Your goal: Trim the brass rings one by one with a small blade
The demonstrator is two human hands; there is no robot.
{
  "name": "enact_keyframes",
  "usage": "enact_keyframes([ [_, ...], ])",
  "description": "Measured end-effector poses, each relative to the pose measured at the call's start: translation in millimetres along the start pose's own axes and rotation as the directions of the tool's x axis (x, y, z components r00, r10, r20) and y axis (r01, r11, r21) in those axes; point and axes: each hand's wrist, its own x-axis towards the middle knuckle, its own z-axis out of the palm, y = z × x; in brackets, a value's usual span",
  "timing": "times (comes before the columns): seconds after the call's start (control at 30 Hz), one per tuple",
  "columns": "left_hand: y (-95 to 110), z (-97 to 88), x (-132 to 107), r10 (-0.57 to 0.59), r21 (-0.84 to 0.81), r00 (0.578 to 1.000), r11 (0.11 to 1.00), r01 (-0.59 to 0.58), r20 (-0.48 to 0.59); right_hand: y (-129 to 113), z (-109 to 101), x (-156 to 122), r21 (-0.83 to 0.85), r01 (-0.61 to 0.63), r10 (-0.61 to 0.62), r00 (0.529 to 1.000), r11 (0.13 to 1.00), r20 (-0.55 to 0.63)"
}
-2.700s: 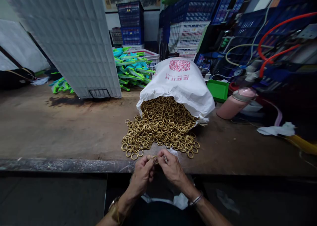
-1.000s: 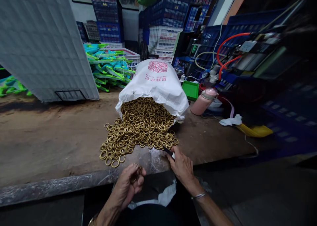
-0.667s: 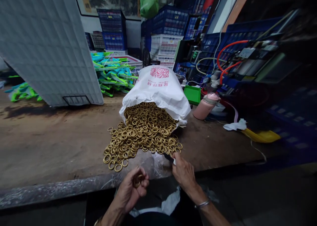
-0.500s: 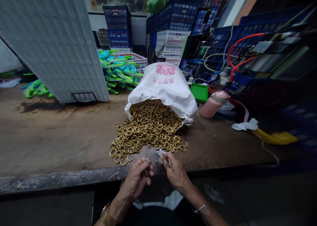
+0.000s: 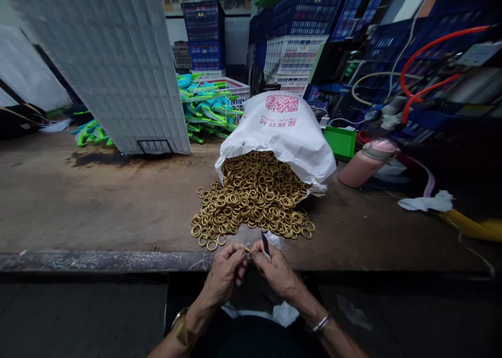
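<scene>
My left hand (image 5: 225,274) and my right hand (image 5: 276,272) meet at the near edge of the workbench (image 5: 98,211), fingers pinched together. Between their fingertips is a small brass ring (image 5: 247,252). My right hand also grips a thin dark blade-like tool (image 5: 265,244) that sticks up from its fingers. Just beyond the hands lies a heap of brass rings (image 5: 251,204) spilling from a white sack (image 5: 284,133) lying on its side.
A grey gridded panel (image 5: 113,65) leans at the back left, with green and blue plastic parts (image 5: 204,110) beside it. A pink bottle (image 5: 364,164), a green bin (image 5: 341,142), stacked blue and white crates (image 5: 294,39) and red hoses (image 5: 427,65) stand to the right.
My hands, apart a second ago with the right one reaching toward the rings, have come together at the bench edge. The view has swung back to the left.
</scene>
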Motion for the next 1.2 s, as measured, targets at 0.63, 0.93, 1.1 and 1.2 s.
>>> enact_keyframes([
  [0.63,-2,0.7,-6,-0.061,-0.053,0.995,0.996,0.065,0.083,3,8,11,-0.09,-0.065,0.055,0.993,0.994,-0.104],
  [0.93,-4,-1.1,-5,0.054,0.067,0.998,0.996,-0.056,0.021,-1,6,-1,-0.629,0.028,-0.045,0.999,0.777,-0.01],
  [1.1,-4,-0.4,-6,0.114,0.13,0.993,0.985,-0.116,0.017,0,7,-3,-0.784,0.041,0.022,0.997,0.619,0.07],
  [1.2,-6,-0.6,-10,0.089,0.119,0.996,0.989,-0.091,0.025,-1,5,-3,-0.838,0.027,0.065,0.995,0.544,0.074],
])
